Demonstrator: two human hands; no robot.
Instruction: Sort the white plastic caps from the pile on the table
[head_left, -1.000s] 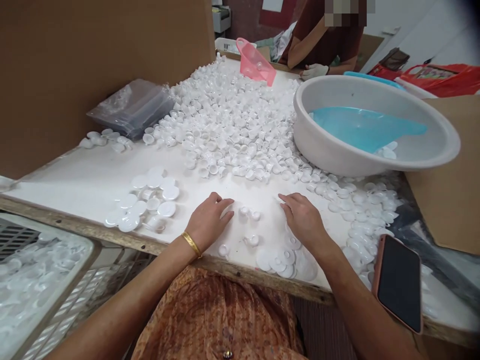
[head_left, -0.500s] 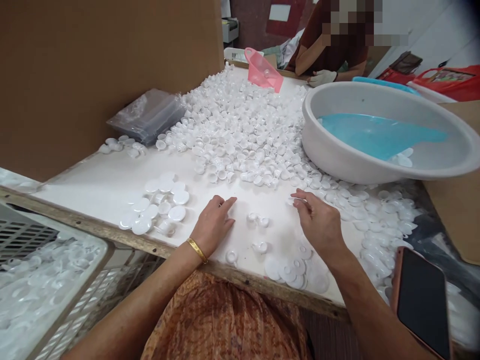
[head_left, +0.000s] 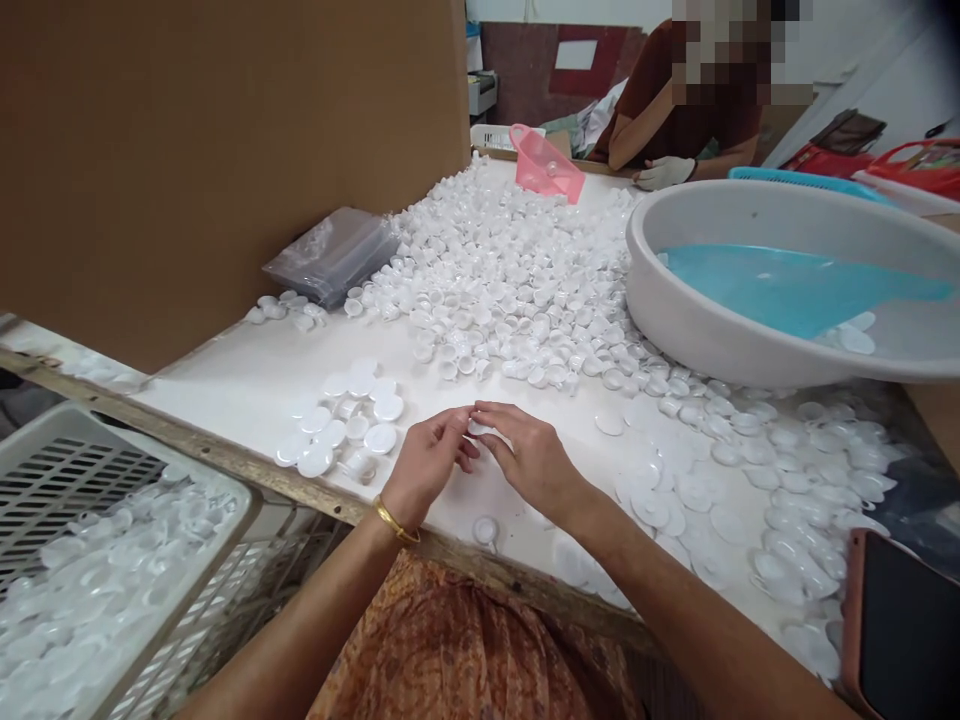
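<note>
My left hand (head_left: 431,452) and my right hand (head_left: 531,455) meet fingertip to fingertip above the near part of the table. Between their closed fingers is a small white plastic piece (head_left: 477,427), mostly hidden by them. A lone small white cup (head_left: 486,530) lies on the table just below the hands. To the left of my left hand sits a cluster of white discs and cups (head_left: 380,438). Thin white discs (head_left: 652,505) are spread to the right, partly behind my right forearm.
A large heap of small white cups (head_left: 517,280) covers the table's middle, with a pink scoop (head_left: 547,170) behind. A grey basin (head_left: 697,330) holds a blue scoop (head_left: 787,285). A phone (head_left: 900,630), a crate (head_left: 225,540) and a cardboard panel (head_left: 225,170) flank me. Opposite, a person sits.
My right hand has moved left with a white piece and met my left hand, which has closed its fingers. The whole view has shifted slightly.
</note>
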